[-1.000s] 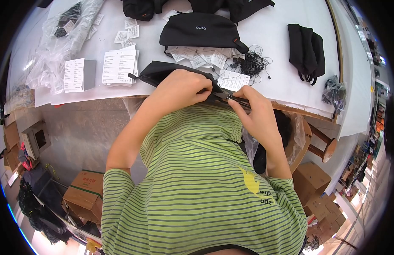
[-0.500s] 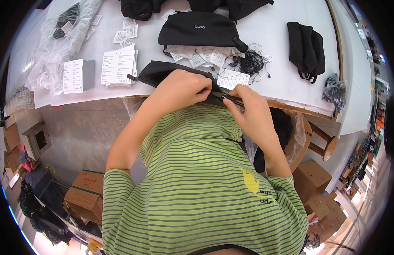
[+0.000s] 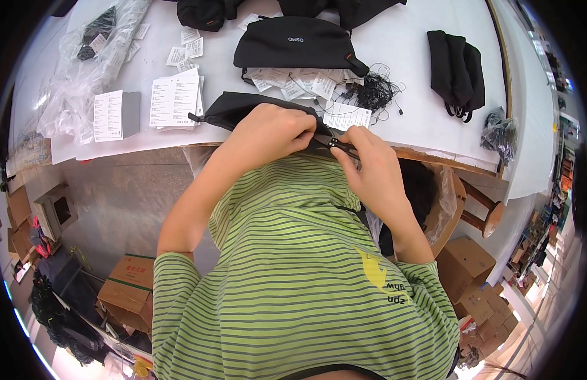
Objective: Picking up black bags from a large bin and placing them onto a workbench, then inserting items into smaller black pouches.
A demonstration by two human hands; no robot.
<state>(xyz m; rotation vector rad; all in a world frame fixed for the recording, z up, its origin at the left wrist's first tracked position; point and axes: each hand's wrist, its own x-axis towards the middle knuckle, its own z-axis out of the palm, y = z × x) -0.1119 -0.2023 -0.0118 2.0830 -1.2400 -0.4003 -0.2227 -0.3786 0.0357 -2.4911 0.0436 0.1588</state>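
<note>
For close work on the black pouch (image 3: pixel 233 106), the cloth seems best held taut just beside the tool's tip, with fingertips clear of its line and only small, light movements made, so that the fabric is not nicked. The pouch is gripped by the left hand (image 3: pixel 275 132), whose fingers are curled tightly in with the thumb pressed against them; it spreads beyond and to the left of that hand. By the right hand (image 3: pixel 368 151), a slim dark tool (image 3: pixel 334 143) is pinched between thumb and fingers, pointed toward the left hand; whether its tip touches the cloth cannot be made out. Just beyond the right hand lies a white card (image 3: pixel 349 116), with tangled black cords (image 3: pixel 374 90) farther off.
</note>
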